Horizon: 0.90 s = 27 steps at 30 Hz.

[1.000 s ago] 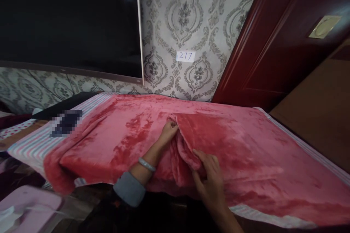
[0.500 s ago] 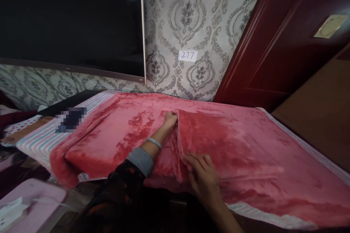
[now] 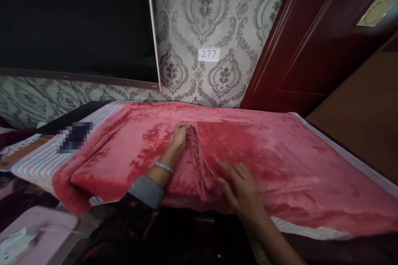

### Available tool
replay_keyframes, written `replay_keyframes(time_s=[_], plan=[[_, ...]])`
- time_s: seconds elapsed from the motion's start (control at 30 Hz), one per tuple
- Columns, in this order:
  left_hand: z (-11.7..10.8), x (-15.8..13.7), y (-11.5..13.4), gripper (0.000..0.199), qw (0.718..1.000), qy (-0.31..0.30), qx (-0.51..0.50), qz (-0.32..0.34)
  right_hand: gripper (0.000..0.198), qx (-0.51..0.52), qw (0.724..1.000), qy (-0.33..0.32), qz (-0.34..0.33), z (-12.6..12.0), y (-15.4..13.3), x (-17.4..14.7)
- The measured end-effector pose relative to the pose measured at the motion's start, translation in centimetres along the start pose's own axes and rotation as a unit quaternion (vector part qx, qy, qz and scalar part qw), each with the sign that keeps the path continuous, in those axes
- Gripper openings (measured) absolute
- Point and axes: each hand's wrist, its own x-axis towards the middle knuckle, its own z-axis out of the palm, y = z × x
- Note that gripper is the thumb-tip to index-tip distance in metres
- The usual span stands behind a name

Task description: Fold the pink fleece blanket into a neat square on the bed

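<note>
Left hand (image 3: 179,134): reached forward across the bed, fingers curled in at the far end of a raised fold. It appears to pinch the cloth there, though the fingertips are partly buried in the pile. 1 pale bracelet (image 3: 163,167) on the wrist; 1 grey cuff (image 3: 146,190) below it.

Right hand (image 3: 241,184): nearer the onlooker, palm down, fingers spread and nearly flat on the cloth just right of the fold's near end. It grips nothing that can be seen. The hand is blurred, so finger detail is uncertain.

Item 1, red plush blanket (image 3: 280,161): spread over most of the bed, its left end rolled over on itself and hanging off the near edge.

Item 2, fold (image 3: 199,161): a bunched ridge of several layers in the blanket, running from the left hand down to the near edge, between the 2 hands.

Step in hand, as judged: gathering or dressing this fold, 1 hand anchoring its far end and the other pressing beside its near end. Any further handling would call for both ends being kept in line, since the soft layers look apt to slump or slide apart.

Item 3, striped sheet (image 3: 40,161): under the blanket, showing at the left and along the near right edge.

Item 4, dark screen (image 3: 74,20): on the wall, left of centre.

Item 5, patterned wallpaper (image 3: 224,16), bearing 1 small label (image 3: 208,54) reading 277.

Item 6, dark red door (image 3: 311,37): right, beside the bed.

Item 7, pink box (image 3: 40,232): low at the near left.
</note>
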Motion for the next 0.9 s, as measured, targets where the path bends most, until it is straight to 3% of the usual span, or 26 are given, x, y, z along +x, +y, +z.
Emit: replay_keyframes(time_s=[0.07,0.13,0.17,0.23,0.27,0.33,0.43,0.57,0.67,0.77,0.9], plan=[[0.5,-1.1,1.2,0.02,0.997,0.025,0.026,0.062,0.042,-0.024,1.0,0.005,0.014,-0.4,0.9,1.3],[1.8,-2.5,2.3,0.03,0.98,-0.029,0.11,0.163,0.049,-0.052,0.998,-0.031,0.019,0.2,1.2,2.4],[2.6,-3.2,2.5,0.035,0.954,-0.077,0.18,0.227,0.052,-0.064,0.996,-0.065,0.02,0.8,1.0,2.7],[3.9,-4.3,2.5,0.047,0.856,-0.169,0.358,0.332,0.056,-0.078,0.986,-0.144,0.027,2.4,0.3,2.7],[4.3,-4.6,2.1,0.053,0.8,-0.199,0.445,0.351,0.056,-0.08,0.98,-0.178,0.032,3.2,-0.1,2.5],[4.5,-4.8,0.8,0.06,0.722,-0.217,0.576,0.315,0.056,-0.08,0.972,-0.218,0.043,4.6,-0.9,1.7],[3.7,-4.1,-1.5,0.064,0.669,-0.211,0.667,0.249,0.054,-0.075,0.969,-0.227,0.052,5.5,-1.2,0.8],[2.9,-3.2,-2.9,0.066,0.659,-0.208,0.683,0.238,0.054,-0.069,0.972,-0.221,0.042,5.6,-0.6,0.6],[2.9,-2.6,-2.6,0.064,0.676,-0.211,0.664,0.24,0.052,-0.069,0.976,-0.201,0.044,5.8,-0.6,0.7],[2.6,-2.2,-2.0,0.061,0.723,-0.212,0.615,0.234,0.049,-0.047,0.981,-0.182,0.039,5.2,-1.1,0.5],[0.7,-3.9,-1.6,0.053,0.827,-0.231,0.465,0.217,0.045,0.053,0.985,-0.164,0.015,1.8,-1.1,-0.7]])
